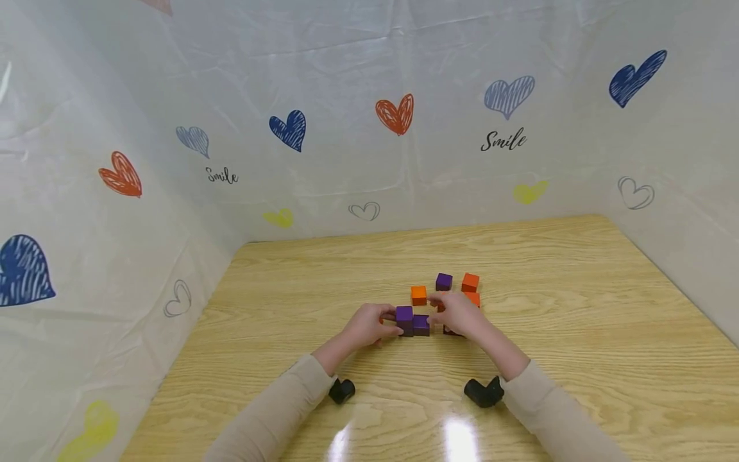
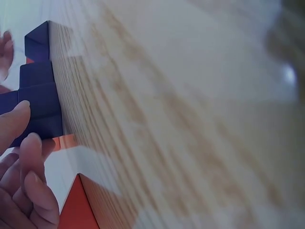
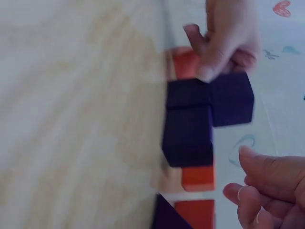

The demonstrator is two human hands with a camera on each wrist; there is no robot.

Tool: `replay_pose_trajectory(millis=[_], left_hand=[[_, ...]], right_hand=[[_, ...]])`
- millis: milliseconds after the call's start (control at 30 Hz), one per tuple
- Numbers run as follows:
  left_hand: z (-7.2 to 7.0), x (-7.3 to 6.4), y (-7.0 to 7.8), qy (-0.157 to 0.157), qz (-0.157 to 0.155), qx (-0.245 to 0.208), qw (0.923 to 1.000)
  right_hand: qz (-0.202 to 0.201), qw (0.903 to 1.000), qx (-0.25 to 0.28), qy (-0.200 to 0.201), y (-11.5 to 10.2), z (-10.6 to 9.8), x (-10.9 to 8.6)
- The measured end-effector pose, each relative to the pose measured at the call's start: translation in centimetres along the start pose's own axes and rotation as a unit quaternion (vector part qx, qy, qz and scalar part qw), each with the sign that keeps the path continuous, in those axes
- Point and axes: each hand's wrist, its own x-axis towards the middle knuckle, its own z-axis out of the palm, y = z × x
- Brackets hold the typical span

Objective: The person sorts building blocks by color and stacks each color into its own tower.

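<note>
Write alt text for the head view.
A person's left hand holds a two-high purple stack on a wooden table, another purple block beside it. The right hand is close by, holding nothing; an orange block sits behind.

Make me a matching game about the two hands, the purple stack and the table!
Column one:
1. left hand
2. purple stack
3. right hand
4. table

Column two:
A. holding nothing
B. looks like wood
C. pinching something purple
D. two blocks high

Right pairs: 1-C, 2-D, 3-A, 4-B
</note>
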Motion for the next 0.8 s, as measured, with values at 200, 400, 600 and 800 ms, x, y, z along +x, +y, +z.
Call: replay_pose_trajectory(millis=[200,400,600,800], left_hand=[[0.1,0.0,-0.1,0.008,-0.006,0.008,0.9999],[0.1,0.0,0.0,0.012,0.004,0.009,0.9999],[0.1,0.0,0.0,0.019,0.012,0.029,0.9993],[0.1,-0.1,0.1,0.021,0.01,0.029,0.9993]], right_hand=[[-0.023,0.998,-0.031,0.051,1.0,-2.6,1.6],[-0.038,0.9948,-0.061,0.072,3.1,-4.0,3.4],[-0.049,0.9904,-0.101,0.08,4.6,-3.9,4.6],[-0.046,0.9906,-0.12,0.048,5.4,-3.3,5.4]])
